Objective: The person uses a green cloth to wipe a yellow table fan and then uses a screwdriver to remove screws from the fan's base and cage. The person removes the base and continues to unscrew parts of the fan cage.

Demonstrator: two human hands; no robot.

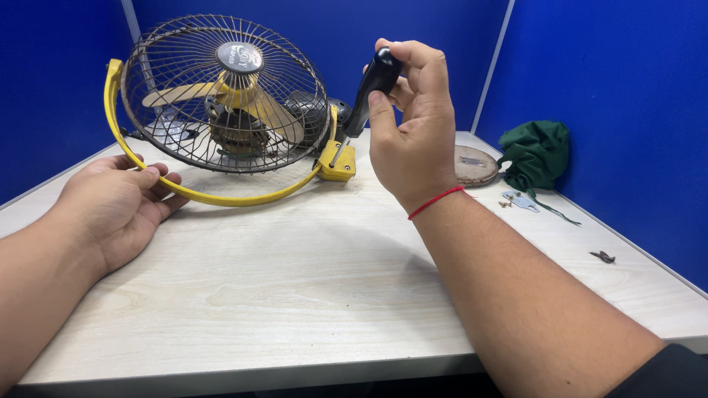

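Toward the upper left of the frame, a small fan (225, 96) with a wire cage and yellow curved frame (221, 197) lies on the pale wooden surface (310, 287). At the frame's lower left arc, the left hand (118, 203) rests with its fingers curled loosely around it. Near the top centre, the right hand (413, 125) has its fingers closed around a black-handled screwdriver (369, 88), whose tip meets the yellow bracket (338, 161). At far right lie a green cloth (538, 151), a round disc (472, 163) and small screws (509, 199).
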